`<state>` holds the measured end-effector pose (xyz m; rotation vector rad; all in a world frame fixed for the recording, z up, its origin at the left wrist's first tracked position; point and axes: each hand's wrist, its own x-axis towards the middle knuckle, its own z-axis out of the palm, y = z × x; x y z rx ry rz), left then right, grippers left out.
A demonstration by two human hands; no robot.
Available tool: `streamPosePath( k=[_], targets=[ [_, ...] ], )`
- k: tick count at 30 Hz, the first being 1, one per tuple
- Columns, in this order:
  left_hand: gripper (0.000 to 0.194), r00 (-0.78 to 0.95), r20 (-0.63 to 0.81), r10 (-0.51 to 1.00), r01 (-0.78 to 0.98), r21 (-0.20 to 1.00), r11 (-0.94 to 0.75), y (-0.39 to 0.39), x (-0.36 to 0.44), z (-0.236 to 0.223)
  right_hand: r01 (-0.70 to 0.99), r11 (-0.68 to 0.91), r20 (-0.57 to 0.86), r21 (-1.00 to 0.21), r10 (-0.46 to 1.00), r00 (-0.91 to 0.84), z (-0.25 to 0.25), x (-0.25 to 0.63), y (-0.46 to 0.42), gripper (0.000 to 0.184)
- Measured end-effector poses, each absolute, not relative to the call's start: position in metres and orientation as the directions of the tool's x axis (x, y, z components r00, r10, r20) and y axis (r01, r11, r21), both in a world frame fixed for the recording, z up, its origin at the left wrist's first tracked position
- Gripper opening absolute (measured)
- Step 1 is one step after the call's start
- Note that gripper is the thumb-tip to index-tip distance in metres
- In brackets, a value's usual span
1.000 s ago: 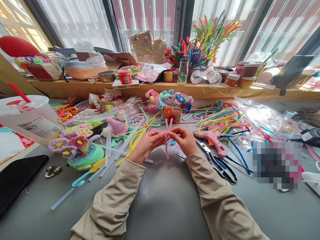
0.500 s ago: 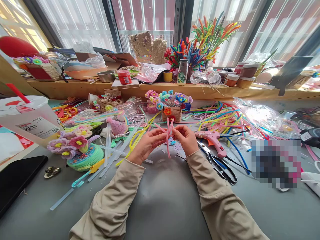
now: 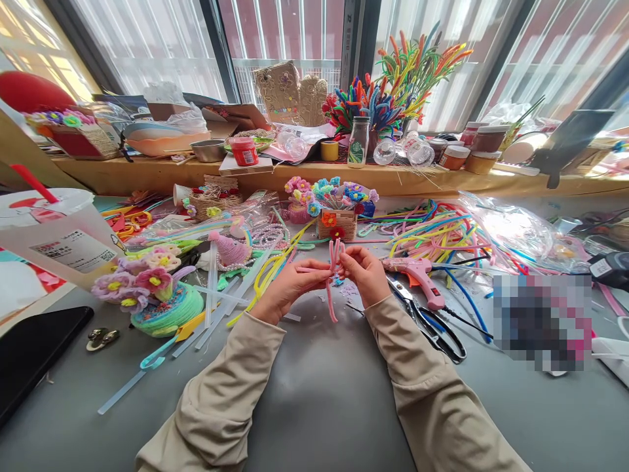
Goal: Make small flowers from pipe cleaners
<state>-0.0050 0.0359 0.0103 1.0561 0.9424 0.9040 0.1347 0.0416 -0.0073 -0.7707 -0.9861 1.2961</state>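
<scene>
Both of my hands meet above the grey table (image 3: 324, 387) around a bundle of pink pipe cleaners (image 3: 333, 278). My left hand (image 3: 287, 287) pinches the bundle from the left with thumb and fingers. My right hand (image 3: 364, 274) grips it from the right. The pink stems stand up between my fingertips, one tail hangs down toward the table, and another pokes out leftward over my left hand. Beige sleeves cover both forearms.
A pink glue gun (image 3: 417, 275) and black scissors (image 3: 432, 328) lie right of my hands. Loose coloured pipe cleaners (image 3: 432, 233), a small basket of flowers (image 3: 337, 219), a flower piece on a green base (image 3: 157, 295), a drink cup (image 3: 59, 233) and a black phone (image 3: 34, 351) surround them.
The upright pink ends, spread apart a second ago, are now drawn together and stand straighter. My fingers have shifted around the bundle, and the hanging tail has swung slightly.
</scene>
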Motion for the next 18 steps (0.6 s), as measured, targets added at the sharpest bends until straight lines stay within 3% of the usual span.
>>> streamPosePath(
  k=[10,14,18],
  targets=[
    [0.017,0.378,-0.215,0.901,-0.065,0.964,0.258,0.0341,-0.0062,0.0123,-0.295,0.305,0.305,-0.905,0.951,0.048,-0.0117,0.1345,0.0416,0.014],
    [0.015,0.373,-0.208,0.904,-0.087,0.962,0.257,0.0349,-0.0063,0.0116,-0.27,0.258,0.263,-0.928,0.965,0.019,-0.0104,0.1361,0.0422,0.021],
    [0.014,0.375,-0.194,0.907,-0.131,0.957,0.259,0.035,-0.0065,0.0126,-0.407,0.125,0.156,-0.905,0.987,-0.044,-0.0062,0.1391,0.042,0.018]
  ],
)
